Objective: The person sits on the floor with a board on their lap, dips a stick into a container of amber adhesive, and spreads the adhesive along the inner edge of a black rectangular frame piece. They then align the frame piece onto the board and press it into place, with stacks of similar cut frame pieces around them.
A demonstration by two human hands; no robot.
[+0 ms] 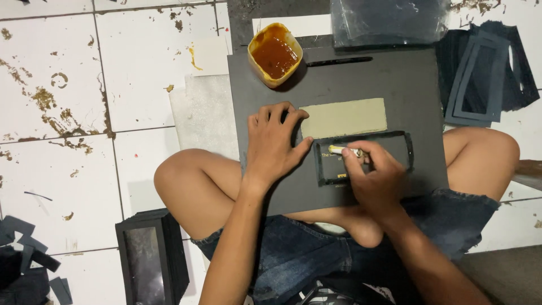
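My left hand (275, 142) rests flat, fingers spread, on a large dark board (406, 85) that lies across my crossed legs. It presses the left end of a black box lid (401, 148) with glossy wet edges. My right hand (375, 172) grips a small glue brush (340, 150) with a yellowish tip, held over the lid's left part. A grey-green cardboard rectangle (344, 117) lies just above the lid. A yellow tub of amber glue (275, 53) stands at the board's upper left corner.
A stack of black frames (480, 76) lies at the upper right and a plastic-wrapped dark bundle (389, 21) at top. A pile of finished black boxes (151, 257) stands at lower left, with dark scraps (25, 260) beside it on the stained white tile floor (56, 85).
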